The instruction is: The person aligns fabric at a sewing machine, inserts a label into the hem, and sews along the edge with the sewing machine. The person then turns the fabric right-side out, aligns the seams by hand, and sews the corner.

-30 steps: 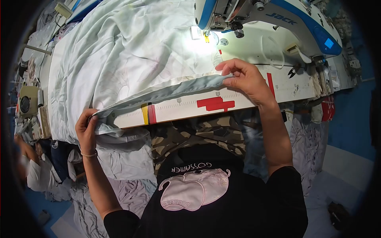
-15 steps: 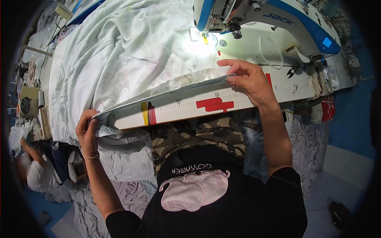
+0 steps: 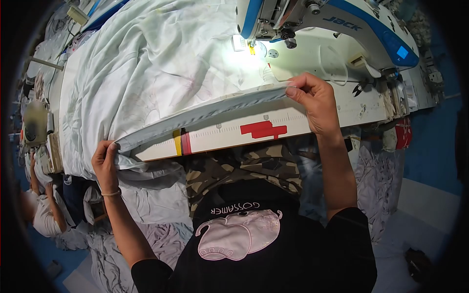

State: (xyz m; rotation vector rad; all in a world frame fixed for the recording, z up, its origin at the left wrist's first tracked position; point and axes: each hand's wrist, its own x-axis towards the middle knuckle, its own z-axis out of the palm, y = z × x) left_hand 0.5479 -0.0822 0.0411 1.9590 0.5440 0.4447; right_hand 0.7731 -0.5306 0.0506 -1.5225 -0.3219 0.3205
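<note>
A large pale fabric point(image 3: 161, 63) with a faint leaf print spreads over the sewing table. Its near edge shows a grey-blue folded hem point(image 3: 205, 111), stretched between my two hands. My left hand point(image 3: 104, 161) pinches the hem's left end close to the table's front edge. At the other end, my right hand point(image 3: 315, 100) grips the hem between thumb and fingers, in front of the sewing machine's needle area point(image 3: 252, 48). Under the hem runs a printed ruler scale point(image 3: 229, 126) along the table, with red tape point(image 3: 264, 130) and a yellow strip point(image 3: 177, 141) on it.
The sewing machine point(image 3: 342, 24) stands at the back right with its lamp lit. Black thread snips point(image 3: 359, 89) lie on the table at the right. Heaps of fabric point(image 3: 376, 180) hang below both sides. Another person point(image 3: 46, 212) sits at the far left.
The hem has turned so its grey-blue side faces up. My right hand moved slightly right and closed its fingers; my left hand shifted a little downward. The other person's arms moved.
</note>
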